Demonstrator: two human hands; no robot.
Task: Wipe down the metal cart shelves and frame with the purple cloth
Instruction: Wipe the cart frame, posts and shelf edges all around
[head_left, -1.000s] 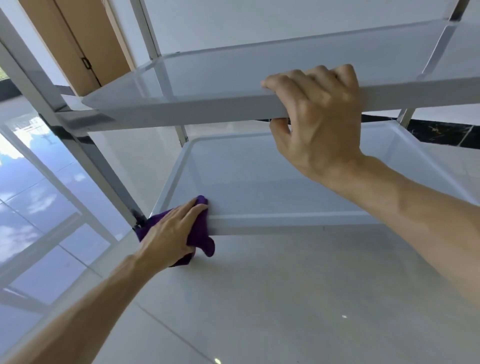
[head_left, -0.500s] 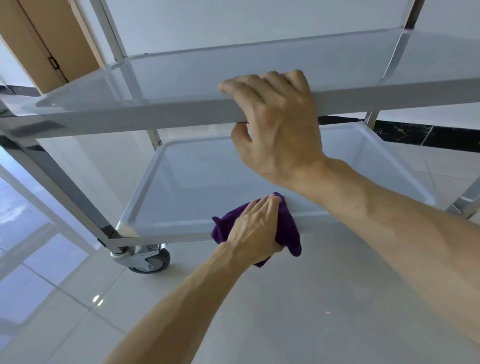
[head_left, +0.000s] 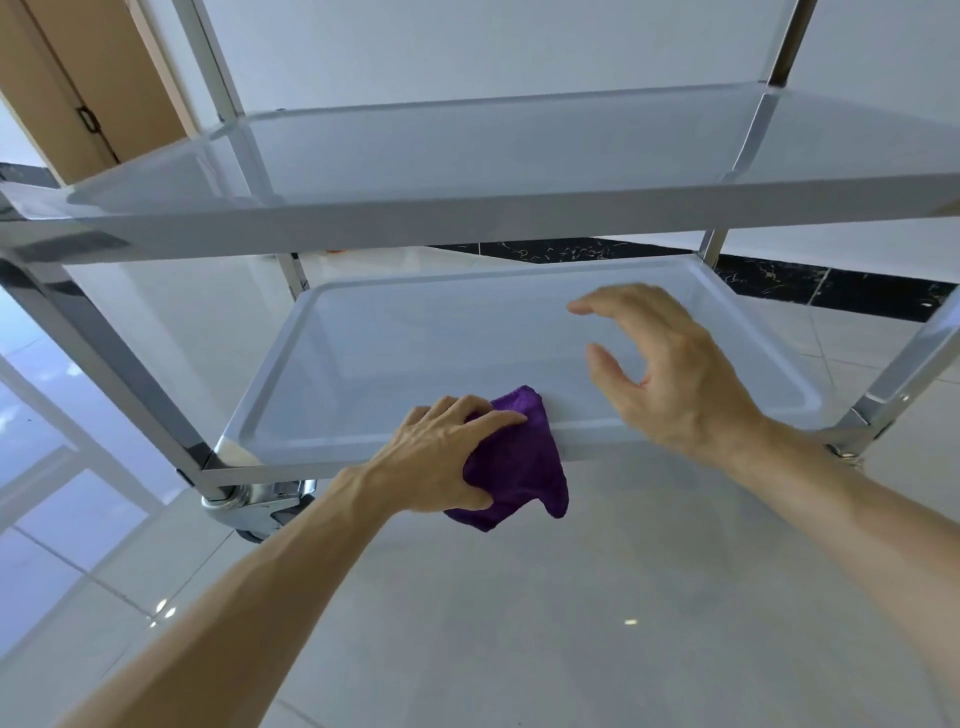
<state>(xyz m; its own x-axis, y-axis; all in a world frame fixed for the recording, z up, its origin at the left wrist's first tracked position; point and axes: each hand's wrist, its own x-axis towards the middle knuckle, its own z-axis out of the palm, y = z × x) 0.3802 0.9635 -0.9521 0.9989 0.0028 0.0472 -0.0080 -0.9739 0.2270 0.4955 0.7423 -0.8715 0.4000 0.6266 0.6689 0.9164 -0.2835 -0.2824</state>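
Observation:
The metal cart fills the view, with its middle shelf (head_left: 467, 223) across the top and its bottom shelf (head_left: 415, 343) below. My left hand (head_left: 441, 452) grips the purple cloth (head_left: 514, 462) and presses it on the bottom shelf's front rim, near the middle. The cloth hangs over that rim toward the floor. Over the right half of the bottom shelf my right hand (head_left: 670, 364) hovers with its fingers apart, touching nothing.
A swivel castor (head_left: 254, 506) sits under the cart's front left corner. Chrome uprights (head_left: 104, 353) stand at the left and at the right (head_left: 904, 374). Glossy pale floor tiles lie below. A wooden door (head_left: 88, 78) is at the far left, a black marble skirting (head_left: 779, 280) behind.
My right hand has let go of the middle shelf's front rim and dropped over the bottom shelf. My left hand has slid the cloth rightward along the bottom shelf's front rim.

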